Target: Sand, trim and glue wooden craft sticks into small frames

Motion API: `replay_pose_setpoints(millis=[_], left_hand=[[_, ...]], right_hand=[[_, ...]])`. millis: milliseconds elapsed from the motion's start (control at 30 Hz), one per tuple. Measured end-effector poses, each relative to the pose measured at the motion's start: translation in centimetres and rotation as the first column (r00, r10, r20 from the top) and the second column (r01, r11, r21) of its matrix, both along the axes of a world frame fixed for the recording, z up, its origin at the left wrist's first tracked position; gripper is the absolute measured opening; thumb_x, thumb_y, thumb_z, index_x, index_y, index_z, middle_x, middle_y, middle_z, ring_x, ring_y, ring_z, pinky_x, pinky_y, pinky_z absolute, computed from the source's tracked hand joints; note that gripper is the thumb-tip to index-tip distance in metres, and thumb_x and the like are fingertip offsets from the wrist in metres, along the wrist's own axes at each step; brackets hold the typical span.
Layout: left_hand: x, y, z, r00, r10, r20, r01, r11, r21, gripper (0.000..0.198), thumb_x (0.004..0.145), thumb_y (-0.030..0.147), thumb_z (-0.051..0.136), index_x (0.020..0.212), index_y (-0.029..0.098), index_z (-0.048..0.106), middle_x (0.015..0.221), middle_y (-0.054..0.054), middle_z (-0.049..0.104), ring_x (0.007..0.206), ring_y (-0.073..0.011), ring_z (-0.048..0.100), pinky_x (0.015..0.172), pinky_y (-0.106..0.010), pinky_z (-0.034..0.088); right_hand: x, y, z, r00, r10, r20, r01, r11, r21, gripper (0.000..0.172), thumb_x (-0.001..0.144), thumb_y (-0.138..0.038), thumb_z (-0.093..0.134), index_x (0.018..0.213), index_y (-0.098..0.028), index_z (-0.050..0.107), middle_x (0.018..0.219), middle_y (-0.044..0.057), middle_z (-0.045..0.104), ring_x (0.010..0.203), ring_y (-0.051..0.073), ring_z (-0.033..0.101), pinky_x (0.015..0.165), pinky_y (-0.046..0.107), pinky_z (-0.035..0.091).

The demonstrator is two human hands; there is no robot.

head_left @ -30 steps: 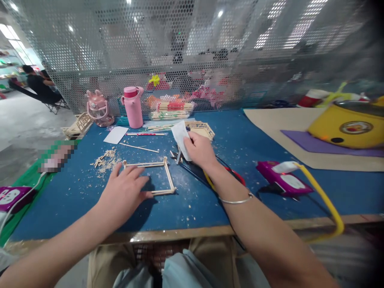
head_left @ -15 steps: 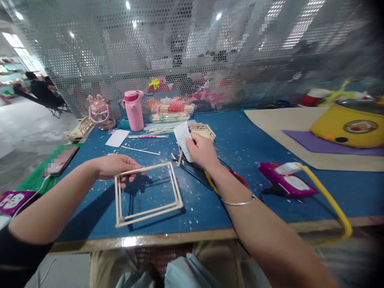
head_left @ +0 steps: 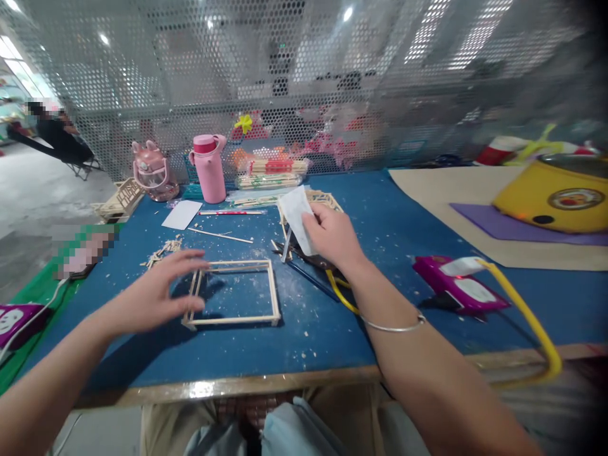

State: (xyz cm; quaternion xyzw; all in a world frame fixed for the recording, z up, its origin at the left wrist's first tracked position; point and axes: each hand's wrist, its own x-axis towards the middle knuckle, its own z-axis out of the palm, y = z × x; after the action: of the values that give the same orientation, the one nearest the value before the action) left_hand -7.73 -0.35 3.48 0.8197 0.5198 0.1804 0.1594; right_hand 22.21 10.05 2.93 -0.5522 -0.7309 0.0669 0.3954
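Observation:
A rectangular frame of thin wooden sticks rests on the blue tabletop. Around its left end is my left hand, fingers and thumb spread apart; whether it touches the sticks I cannot tell. My right hand pinches a white sheet of paper to the right of the frame. Under the paper lie dark-handled pliers, partly hidden, with a yellow-and-black handle or cable beside them. Behind the paper stands a second small structure of wooden sticks, partly covered.
Wood scraps, a loose stick and a white card lie at the left. Behind stand a pink flask, a clear pink bottle and bagged sticks. A purple power socket and yellow pot are at the right.
The stick frame has gone from tilted in my left hand to resting on the table. My left hand has loosened and spread its fingers. My right hand still holds the paper.

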Motion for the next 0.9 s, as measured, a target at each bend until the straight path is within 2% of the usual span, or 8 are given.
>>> replay_pose_setpoints(millis=[133, 300, 400, 467, 567, 633, 767, 900], left_hand=[[0.7, -4.8, -3.9, 0.995, 0.097, -0.033, -0.082, 0.95, 0.301, 0.023, 0.079, 0.04, 0.056, 0.092, 0.026, 0.069, 0.116, -0.008, 0.06, 0.102, -0.0235, 0.058, 0.087, -0.039, 0.048], [3.1, -5.3, -6.9, 0.95, 0.298, 0.097, -0.305, 0.807, 0.506, 0.023, 0.084, 0.033, 0.051, 0.083, 0.021, 0.071, 0.103, -0.01, 0.065, 0.075, -0.0172, 0.063, 0.068, -0.03, 0.053], [4.1, -4.6, -5.9, 0.946, 0.322, 0.032, -0.29, 0.801, 0.524, 0.027, 0.084, 0.035, 0.05, 0.082, 0.019, 0.071, 0.103, -0.012, 0.065, 0.084, -0.0217, 0.061, 0.076, -0.036, 0.052], [4.7, -4.0, -4.5, 0.944, 0.326, -0.047, -0.262, 0.83, 0.493, 0.036, 0.083, 0.044, 0.049, 0.096, 0.018, 0.069, 0.112, -0.014, 0.061, 0.101, -0.0278, 0.056, 0.087, -0.043, 0.047], [6.4, -2.5, -2.6, 0.914, 0.365, -0.177, -0.267, 0.87, 0.415, 0.069, 0.079, 0.061, 0.042, 0.132, 0.016, 0.043, 0.141, -0.015, 0.037, 0.129, -0.0384, 0.029, 0.099, -0.058, 0.031], [7.9, -1.1, -2.0, 0.898, 0.338, -0.282, -0.246, 0.916, 0.316, 0.076, 0.08, 0.066, 0.031, 0.14, 0.02, 0.028, 0.149, -0.012, 0.021, 0.134, -0.041, 0.014, 0.099, -0.066, 0.02], [10.0, 1.1, -2.2, 0.874, 0.241, -0.422, -0.219, 0.97, 0.101, 0.083, 0.078, 0.072, 0.015, 0.141, 0.019, 0.024, 0.15, -0.012, 0.015, 0.134, -0.0413, 0.011, 0.098, -0.069, 0.015], [10.1, 1.5, -2.7, 0.881, 0.223, -0.416, -0.208, 0.975, 0.081, 0.089, 0.075, 0.075, 0.012, 0.141, 0.016, 0.025, 0.149, -0.013, 0.014, 0.133, -0.0433, 0.012, 0.096, -0.071, 0.013]], right_hand=[[0.0, -0.1, 0.4, 0.998, -0.026, -0.056, 0.027, 1.0, 0.011, 0.021, 0.078, -0.027, 0.042, 0.071, -0.016, 0.059, 0.058, 0.001, 0.052, 0.055, 0.014, 0.044, 0.053, 0.025, 0.029], [-0.8, 0.0, -0.2, 0.998, 0.028, -0.059, -0.027, 0.999, 0.017, 0.021, 0.077, -0.027, 0.042, 0.069, -0.016, 0.058, 0.061, 0.001, 0.054, 0.058, 0.015, 0.045, 0.054, 0.025, 0.03], [-0.9, 0.2, -0.6, 0.998, 0.035, -0.057, -0.034, 0.999, 0.014, 0.021, 0.077, -0.027, 0.041, 0.067, -0.017, 0.056, 0.06, 0.001, 0.053, 0.058, 0.015, 0.045, 0.055, 0.025, 0.03], [-0.7, 0.3, -0.6, 0.998, 0.019, -0.06, -0.017, 1.0, 0.024, 0.021, 0.077, -0.027, 0.042, 0.065, -0.017, 0.056, 0.059, 0.001, 0.053, 0.058, 0.015, 0.045, 0.054, 0.025, 0.03], [-0.6, 0.4, -0.5, 0.998, -0.002, -0.061, 0.005, 0.999, 0.053, 0.021, 0.077, -0.028, 0.042, 0.063, -0.017, 0.054, 0.056, 0.0, 0.051, 0.056, 0.015, 0.044, 0.053, 0.025, 0.029], [-0.5, 0.3, -0.5, 0.998, 0.002, -0.065, 0.002, 0.998, 0.062, 0.021, 0.077, -0.027, 0.043, 0.064, -0.017, 0.055, 0.057, 0.001, 0.051, 0.056, 0.015, 0.043, 0.053, 0.025, 0.028], [-0.6, 0.1, -0.5, 0.997, 0.023, -0.075, -0.019, 0.998, 0.052, 0.021, 0.078, -0.027, 0.042, 0.069, -0.016, 0.058, 0.061, 0.003, 0.055, 0.057, 0.015, 0.044, 0.054, 0.026, 0.029], [-0.9, -0.3, -0.5, 0.997, 0.048, -0.06, -0.045, 0.998, 0.047, 0.022, 0.079, -0.028, 0.042, 0.069, -0.016, 0.058, 0.061, 0.003, 0.055, 0.059, 0.016, 0.046, 0.056, 0.025, 0.031]])
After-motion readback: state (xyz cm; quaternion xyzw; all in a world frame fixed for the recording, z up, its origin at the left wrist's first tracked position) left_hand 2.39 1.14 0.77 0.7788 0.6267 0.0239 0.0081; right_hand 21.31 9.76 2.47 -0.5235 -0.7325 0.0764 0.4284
